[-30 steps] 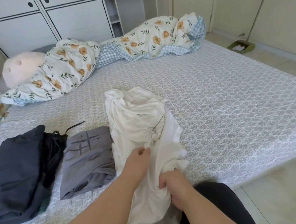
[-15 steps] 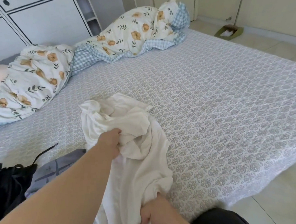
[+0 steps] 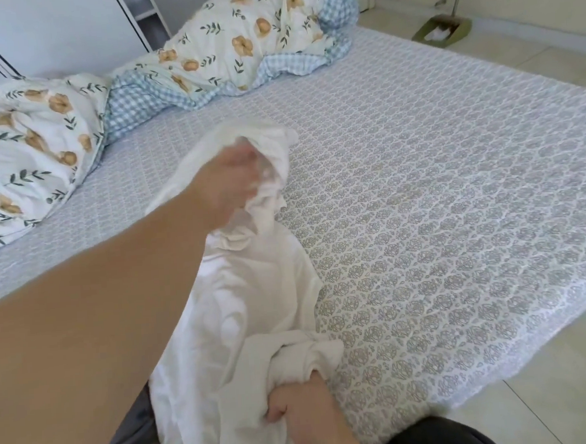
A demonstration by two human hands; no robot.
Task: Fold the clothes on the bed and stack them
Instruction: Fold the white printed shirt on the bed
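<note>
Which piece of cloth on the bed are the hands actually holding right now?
The plain white garment: the left hand grips its far end, the right hand its near end. The floral quilt at the bed's far side lies untouched.

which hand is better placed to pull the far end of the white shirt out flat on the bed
Left. The left hand already grips the white shirt at its far end, over the bed; the right hand holds the near end.

Two bare forearms reach into view with no sleeves, watch, rings or bracelets visible. The left hand [image 3: 237, 177] is motion-blurred; the right hand [image 3: 303, 410] shows sharply, knuckles up. At the bottom edge, a knee in black fabric [image 3: 438, 436] bulges rounded into frame.
</note>
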